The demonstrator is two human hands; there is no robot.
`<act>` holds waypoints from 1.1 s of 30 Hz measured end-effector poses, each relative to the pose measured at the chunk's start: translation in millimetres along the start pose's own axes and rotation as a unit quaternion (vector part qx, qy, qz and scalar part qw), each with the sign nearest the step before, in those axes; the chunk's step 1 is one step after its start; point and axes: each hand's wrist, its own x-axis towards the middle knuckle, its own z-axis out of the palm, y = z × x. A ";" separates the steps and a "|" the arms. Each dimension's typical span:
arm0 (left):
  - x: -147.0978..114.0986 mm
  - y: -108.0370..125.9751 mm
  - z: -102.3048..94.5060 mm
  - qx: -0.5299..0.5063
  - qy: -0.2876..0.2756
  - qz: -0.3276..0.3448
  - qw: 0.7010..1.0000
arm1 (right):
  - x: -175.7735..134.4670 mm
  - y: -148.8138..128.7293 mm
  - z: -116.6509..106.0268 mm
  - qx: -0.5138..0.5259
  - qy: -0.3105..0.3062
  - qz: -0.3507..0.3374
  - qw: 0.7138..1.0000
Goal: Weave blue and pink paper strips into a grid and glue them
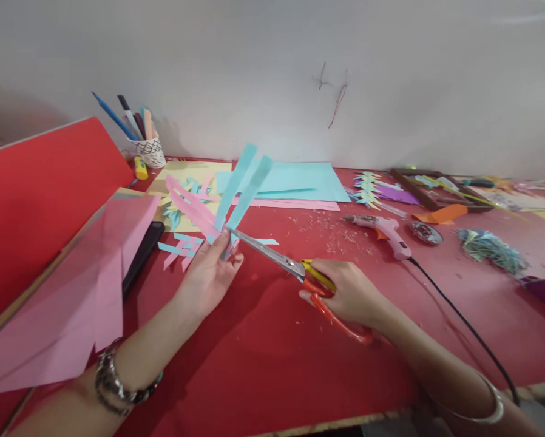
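Note:
Between the thumb and fingers of my left hand (pixel 213 273) are folded paper strips, two blue legs (pixel 245 188) fanning up to the right and pink ones (pixel 190 206) leaning left. My right hand (pixel 349 291) grips a pair of scissors (pixel 272 258) by its red and yellow handles. The blades point left, their tips at the lower part of the blue strips beside my left fingertips. Whether the blades bite into the paper cannot be made out. Below and left of the strips, a small woven piece of pink and blue strips (pixel 184 247) lies on the red table (pixel 254 364).
Pink sheets (pixel 63 303) and a red board (pixel 40 200) occupy the left. Behind stand a pen cup (pixel 150 152) and blue paper (pixel 309 179). A pink glue gun (pixel 384 230) with a black cord, a wooden tray (pixel 463 203) and a yarn bundle (pixel 491 250) lie right.

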 end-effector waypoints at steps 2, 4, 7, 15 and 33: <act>0.0 0.1 -0.5 -0.009 -0.008 -0.004 1.000 | -0.5 -0.4 -0.4 0.005 -0.008 0.000 1.000; 0.5 0.2 -1.3 -0.013 -0.009 -0.006 1.000 | -1.1 -0.6 -0.8 0.011 -0.010 -0.002 1.000; 1.1 0.0 -2.0 -0.014 -0.010 -0.008 1.000 | -1.5 -0.9 -1.5 0.011 -0.009 -0.004 1.000; 2.2 -0.8 -1.7 -0.003 -0.018 -0.008 1.000 | -1.8 -1.8 -2.7 0.024 -0.005 -0.012 1.000; 4.4 2.7 -2.2 0.010 -0.013 -0.003 1.000 | 1.3 6.6 -3.2 0.064 0.014 -0.016 0.998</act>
